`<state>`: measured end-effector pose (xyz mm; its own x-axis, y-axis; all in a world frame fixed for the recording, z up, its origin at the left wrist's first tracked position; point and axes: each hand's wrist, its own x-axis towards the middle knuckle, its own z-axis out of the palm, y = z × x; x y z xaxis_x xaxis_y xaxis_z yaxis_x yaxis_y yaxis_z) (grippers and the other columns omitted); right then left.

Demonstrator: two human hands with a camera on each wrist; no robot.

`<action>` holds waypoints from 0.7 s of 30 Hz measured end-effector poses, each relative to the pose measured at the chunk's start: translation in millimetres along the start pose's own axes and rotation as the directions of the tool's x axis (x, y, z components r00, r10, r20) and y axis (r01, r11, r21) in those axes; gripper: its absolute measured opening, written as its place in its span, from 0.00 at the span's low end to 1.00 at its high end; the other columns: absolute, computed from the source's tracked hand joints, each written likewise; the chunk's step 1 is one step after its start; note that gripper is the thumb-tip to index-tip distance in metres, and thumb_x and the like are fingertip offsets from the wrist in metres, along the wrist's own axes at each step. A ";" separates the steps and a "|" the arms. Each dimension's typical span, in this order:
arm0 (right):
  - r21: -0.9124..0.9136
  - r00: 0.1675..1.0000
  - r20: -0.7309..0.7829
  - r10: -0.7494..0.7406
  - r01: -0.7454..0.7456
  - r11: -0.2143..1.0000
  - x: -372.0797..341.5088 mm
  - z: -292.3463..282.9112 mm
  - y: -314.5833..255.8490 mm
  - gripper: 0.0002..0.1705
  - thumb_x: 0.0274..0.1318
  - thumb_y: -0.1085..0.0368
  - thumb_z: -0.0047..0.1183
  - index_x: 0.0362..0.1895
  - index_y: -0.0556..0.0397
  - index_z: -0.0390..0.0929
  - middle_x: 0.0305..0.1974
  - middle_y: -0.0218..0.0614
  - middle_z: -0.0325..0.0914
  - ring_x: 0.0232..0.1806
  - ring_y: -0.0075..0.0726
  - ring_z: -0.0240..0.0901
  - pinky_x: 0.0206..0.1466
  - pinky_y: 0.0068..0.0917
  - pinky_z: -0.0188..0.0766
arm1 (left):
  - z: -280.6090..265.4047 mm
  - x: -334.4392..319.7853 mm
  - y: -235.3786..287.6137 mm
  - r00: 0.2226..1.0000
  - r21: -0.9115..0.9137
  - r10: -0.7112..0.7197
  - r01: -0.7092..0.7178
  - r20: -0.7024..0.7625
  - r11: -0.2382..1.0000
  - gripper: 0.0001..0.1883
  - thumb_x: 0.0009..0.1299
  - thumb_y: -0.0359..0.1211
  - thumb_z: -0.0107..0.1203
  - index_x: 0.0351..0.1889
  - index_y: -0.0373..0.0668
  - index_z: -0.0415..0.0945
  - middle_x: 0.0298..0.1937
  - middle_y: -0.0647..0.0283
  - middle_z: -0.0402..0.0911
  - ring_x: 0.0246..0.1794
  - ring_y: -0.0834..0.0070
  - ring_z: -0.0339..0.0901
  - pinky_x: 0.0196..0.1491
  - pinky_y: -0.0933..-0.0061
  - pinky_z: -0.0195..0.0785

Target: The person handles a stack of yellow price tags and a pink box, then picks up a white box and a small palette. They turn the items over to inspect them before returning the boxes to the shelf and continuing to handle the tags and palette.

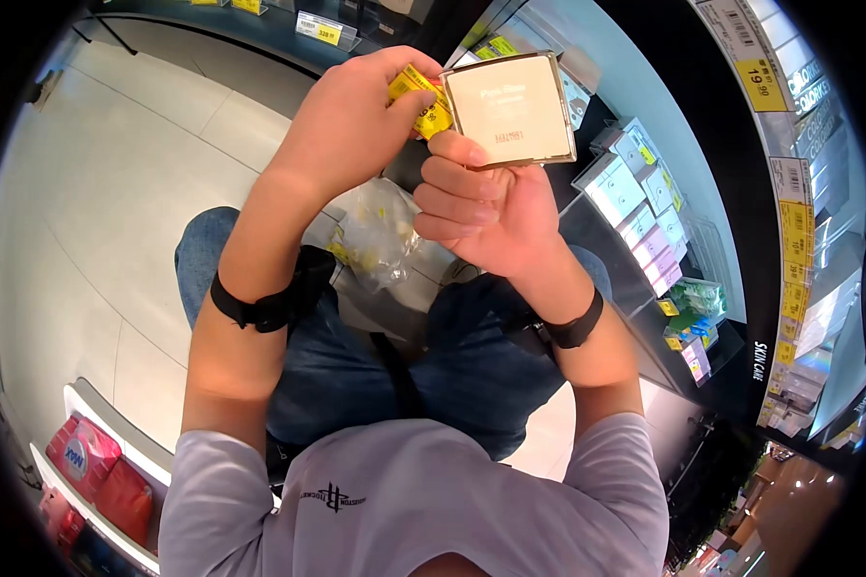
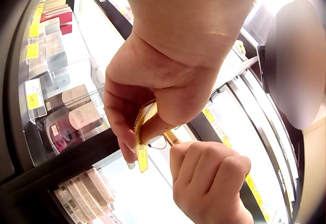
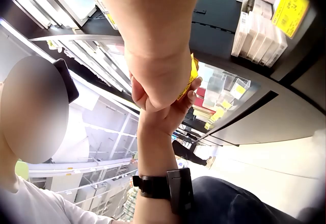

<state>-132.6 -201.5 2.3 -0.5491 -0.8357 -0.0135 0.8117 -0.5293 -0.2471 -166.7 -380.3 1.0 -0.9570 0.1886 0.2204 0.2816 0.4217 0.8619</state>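
In the head view the right hand (image 1: 491,207) pinches a square, cream-faced compact (image 1: 510,111) with a shiny rim, held up by its lower edge. Just left of it, the left hand (image 1: 356,120) grips yellow printed tags (image 1: 433,113) between thumb and fingers. The left wrist view shows the left hand (image 2: 158,86) curled round a yellow tag (image 2: 143,157), with the right hand (image 2: 209,175) closed just beside it. From the right wrist, yellow tag material (image 3: 192,76) shows between the right hand (image 3: 158,81) and the left hand's fingers (image 3: 192,94).
A clear plastic bag (image 1: 380,236) lies between the knees. Shelves of boxed products (image 1: 635,207) with price labels (image 1: 766,85) curve along the right. Another shelf edge with a label (image 1: 319,29) runs along the top. Red packages (image 1: 91,462) stand at the lower left.
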 end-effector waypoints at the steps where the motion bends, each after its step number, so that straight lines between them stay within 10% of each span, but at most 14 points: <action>1: -0.013 1.000 -0.001 -0.013 0.013 1.000 0.6 0.2 1.1 0.16 0.69 0.52 0.30 0.30 0.42 0.62 0.20 0.20 0.61 0.22 0.20 0.56 0.32 0.23 0.55 | -0.2 0.0 -0.8 1.000 0.002 0.018 -0.018 -0.003 1.000 0.11 0.71 0.30 0.54 0.49 0.37 0.75 0.36 0.62 0.81 0.30 0.79 0.79 0.36 0.77 0.75; 21: 0.051 0.993 0.025 -0.113 0.112 0.992 0.2 2.6 5.1 0.13 0.71 0.56 0.26 0.37 0.43 0.63 0.27 0.22 0.63 0.25 0.22 0.57 0.34 0.25 0.56 | -0.9 -2.1 0.0 0.995 0.087 0.097 -0.096 -0.005 0.992 0.10 0.72 0.29 0.51 0.49 0.39 0.77 0.39 0.62 0.83 0.34 0.76 0.81 0.39 0.76 0.75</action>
<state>-128.1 -204.7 3.6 -0.6325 -0.7736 0.0386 0.7541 -0.6264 -0.1975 -164.7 -381.5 0.9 -0.9256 0.2239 0.3051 0.3771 0.4768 0.7940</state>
